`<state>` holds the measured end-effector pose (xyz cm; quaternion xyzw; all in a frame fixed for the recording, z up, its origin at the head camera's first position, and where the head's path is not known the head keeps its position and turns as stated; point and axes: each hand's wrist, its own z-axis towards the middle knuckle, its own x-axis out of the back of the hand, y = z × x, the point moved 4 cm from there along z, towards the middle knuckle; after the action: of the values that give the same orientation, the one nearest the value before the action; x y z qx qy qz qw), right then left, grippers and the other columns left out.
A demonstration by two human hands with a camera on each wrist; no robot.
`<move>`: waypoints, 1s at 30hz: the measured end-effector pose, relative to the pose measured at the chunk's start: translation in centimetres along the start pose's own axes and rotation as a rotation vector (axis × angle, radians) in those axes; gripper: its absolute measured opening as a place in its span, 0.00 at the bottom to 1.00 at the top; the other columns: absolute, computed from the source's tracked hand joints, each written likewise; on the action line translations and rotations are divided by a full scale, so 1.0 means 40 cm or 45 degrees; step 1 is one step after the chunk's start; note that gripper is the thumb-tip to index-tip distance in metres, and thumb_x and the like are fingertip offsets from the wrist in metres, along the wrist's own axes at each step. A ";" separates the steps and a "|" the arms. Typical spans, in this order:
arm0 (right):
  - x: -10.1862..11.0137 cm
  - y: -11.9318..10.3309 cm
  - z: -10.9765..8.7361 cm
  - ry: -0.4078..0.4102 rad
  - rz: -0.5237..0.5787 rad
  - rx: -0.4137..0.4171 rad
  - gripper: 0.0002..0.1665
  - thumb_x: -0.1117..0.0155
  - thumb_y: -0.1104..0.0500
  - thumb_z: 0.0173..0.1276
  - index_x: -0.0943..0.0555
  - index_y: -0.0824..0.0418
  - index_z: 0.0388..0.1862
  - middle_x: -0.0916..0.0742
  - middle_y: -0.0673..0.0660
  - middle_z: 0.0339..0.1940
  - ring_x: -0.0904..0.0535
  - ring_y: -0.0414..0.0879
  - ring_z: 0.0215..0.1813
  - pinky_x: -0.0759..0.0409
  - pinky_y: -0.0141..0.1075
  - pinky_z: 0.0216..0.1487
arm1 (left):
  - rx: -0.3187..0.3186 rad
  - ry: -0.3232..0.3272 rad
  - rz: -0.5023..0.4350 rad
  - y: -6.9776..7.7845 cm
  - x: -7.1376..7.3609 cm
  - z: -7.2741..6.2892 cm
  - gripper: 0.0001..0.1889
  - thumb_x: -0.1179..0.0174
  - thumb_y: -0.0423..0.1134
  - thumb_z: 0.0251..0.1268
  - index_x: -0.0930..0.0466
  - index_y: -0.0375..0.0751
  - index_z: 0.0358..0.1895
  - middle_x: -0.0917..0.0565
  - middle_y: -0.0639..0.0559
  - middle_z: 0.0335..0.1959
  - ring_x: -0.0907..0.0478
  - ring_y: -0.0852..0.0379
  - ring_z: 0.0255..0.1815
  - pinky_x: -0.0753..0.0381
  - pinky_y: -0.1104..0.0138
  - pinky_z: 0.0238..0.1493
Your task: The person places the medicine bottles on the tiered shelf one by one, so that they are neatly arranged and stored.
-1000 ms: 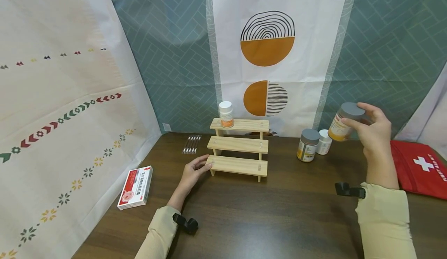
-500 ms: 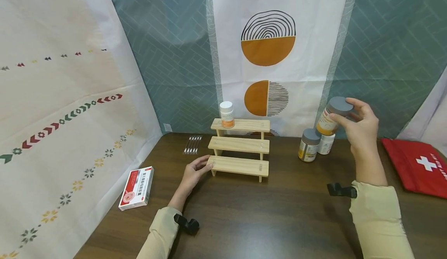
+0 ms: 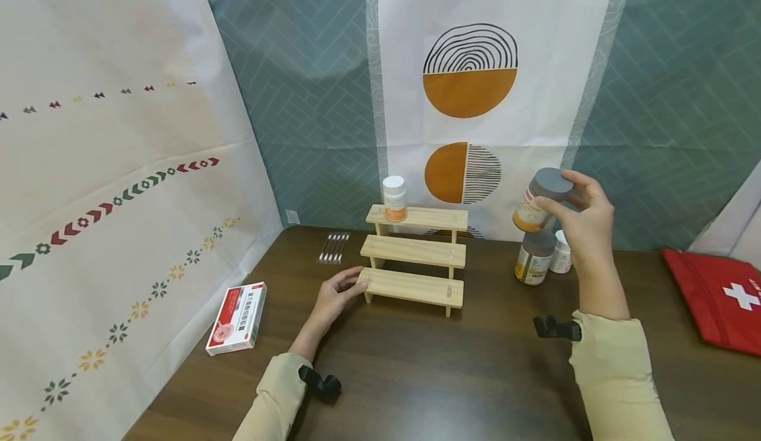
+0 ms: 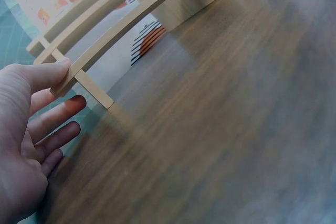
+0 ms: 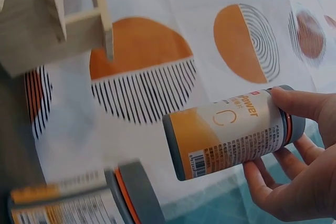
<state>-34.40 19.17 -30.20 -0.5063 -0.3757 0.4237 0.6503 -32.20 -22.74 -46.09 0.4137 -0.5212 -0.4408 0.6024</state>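
Observation:
My right hand (image 3: 587, 223) grips a vitamin bottle (image 3: 530, 211) with a grey lid and a white-and-orange label, thumb and fingers round its lid end. It is held tilted in the air, overlapping the lid of a similar standing bottle (image 3: 533, 264) in the head view. The right wrist view shows the held bottle's label (image 5: 226, 129) plainly. At the left end of a three-tier wooden step shelf (image 3: 413, 287), my left hand (image 3: 333, 296) pinches the lowest board, thumb (image 4: 50, 74) on top and the other fingers loosely spread. A white bottle (image 3: 395, 198) stands on the top tier.
Behind the standing grey-lidded bottle is a small white bottle (image 3: 561, 253). A red first aid pouch (image 3: 716, 302) lies at the right. On the left are a red-and-white medicine box (image 3: 236, 317) and a pack of cotton swabs (image 3: 334, 248). Curtains hang behind the table.
My right hand has carried the vitamin bottle leftward, from beside the small white bottle to above the standing grey-lidded one. The left hand stays on the shelf. The head view has shifted slightly.

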 end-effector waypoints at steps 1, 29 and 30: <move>-0.011 -0.002 -0.003 -0.004 0.008 0.002 0.35 0.29 0.57 0.63 0.29 0.43 0.68 0.26 0.41 0.65 0.33 0.35 0.59 0.34 0.36 0.58 | 0.001 0.001 0.002 0.001 0.000 -0.001 0.23 0.36 0.36 0.65 0.24 0.35 0.63 0.15 0.35 0.50 0.18 0.59 0.47 0.24 0.73 0.45; -0.250 -0.007 -0.047 -0.228 0.230 0.180 0.33 0.31 0.68 0.61 0.27 0.56 0.66 0.25 0.47 0.60 0.29 0.44 0.62 0.28 0.37 0.61 | 0.009 0.008 0.008 0.000 -0.001 0.003 0.22 0.35 0.37 0.64 0.22 0.39 0.61 0.14 0.38 0.50 0.19 0.57 0.48 0.26 0.70 0.46; -0.253 -0.005 -0.047 -0.238 0.224 0.184 0.34 0.31 0.68 0.61 0.27 0.56 0.66 0.25 0.47 0.61 0.29 0.45 0.62 0.28 0.37 0.62 | 0.013 0.006 0.009 -0.001 -0.001 0.004 0.22 0.35 0.37 0.63 0.22 0.40 0.61 0.14 0.38 0.50 0.19 0.56 0.49 0.26 0.70 0.47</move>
<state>-36.27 9.06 -30.98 -0.4476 -0.3572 0.5504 0.6075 -32.38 -22.72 -46.13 0.4161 -0.5235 -0.4348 0.6031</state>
